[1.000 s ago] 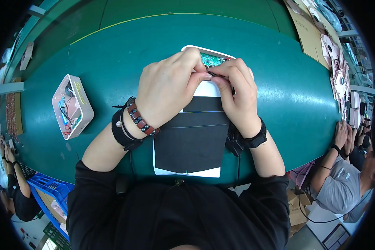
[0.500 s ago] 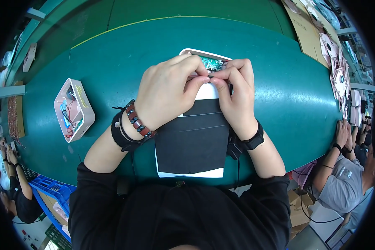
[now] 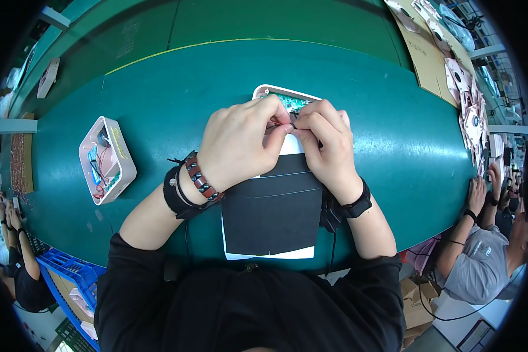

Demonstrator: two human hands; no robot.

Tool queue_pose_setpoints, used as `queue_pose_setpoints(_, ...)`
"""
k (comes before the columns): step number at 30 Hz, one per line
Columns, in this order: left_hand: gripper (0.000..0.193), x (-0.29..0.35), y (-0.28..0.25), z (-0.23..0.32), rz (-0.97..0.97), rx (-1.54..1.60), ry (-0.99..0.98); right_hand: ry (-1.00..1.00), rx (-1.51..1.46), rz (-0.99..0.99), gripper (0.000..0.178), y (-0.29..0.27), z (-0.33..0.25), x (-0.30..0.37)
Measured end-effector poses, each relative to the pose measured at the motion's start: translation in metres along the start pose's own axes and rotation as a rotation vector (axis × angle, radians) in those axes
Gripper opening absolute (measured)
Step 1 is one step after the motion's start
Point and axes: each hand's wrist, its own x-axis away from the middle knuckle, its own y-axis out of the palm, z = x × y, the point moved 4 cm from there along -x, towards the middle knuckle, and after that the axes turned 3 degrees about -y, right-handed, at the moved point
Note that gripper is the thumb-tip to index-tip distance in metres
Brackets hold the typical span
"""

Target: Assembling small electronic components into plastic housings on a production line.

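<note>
My left hand (image 3: pixel 240 135) and my right hand (image 3: pixel 325 141) meet fingertip to fingertip, both closed in a pinch. Between them is a small dark piece (image 3: pixel 293 124), mostly hidden by the fingers; I cannot make out its kind. Thin red and black wires show beside my left fingertips. Just beyond the hands lies a pale open housing (image 3: pixel 258 91) with a green circuit board (image 3: pixel 292 102) inside, partly covered by my fingers. Below my hands, black sheet material (image 3: pixel 270 217) with slits across it rests on white backing paper (image 3: pixel 293 254).
At left on the green table (image 3: pixel 176 88) stands another open pale housing (image 3: pixel 123 158) with wires and a blue part inside. Cardboard (image 3: pixel 425 58) and stacked pale panels (image 3: pixel 472 117) line the right edge. A blue crate (image 3: pixel 70 267) is at lower left. Co-workers sit at both sides.
Both hands stay pinched together around the small dark piece; my right fingers have curled in closer. The whole view has shifted slightly, so the table appears lower. The right-hand co-worker's hands have moved apart.
</note>
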Motion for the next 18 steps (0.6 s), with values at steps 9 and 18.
queue_pose_setpoints(9, 0.008, -0.002, -0.003, 0.004, -0.035, 0.089, -0.034, -0.029, 0.143, 0.142, 0.015, -0.005, -0.008, 0.002)
queue_pose_setpoints(18, 0.009, -0.001, -0.005, 0.002, -0.11, 0.062, -0.113, -0.181, 0.392, 0.1, 0.016, -0.009, -0.018, -0.002)
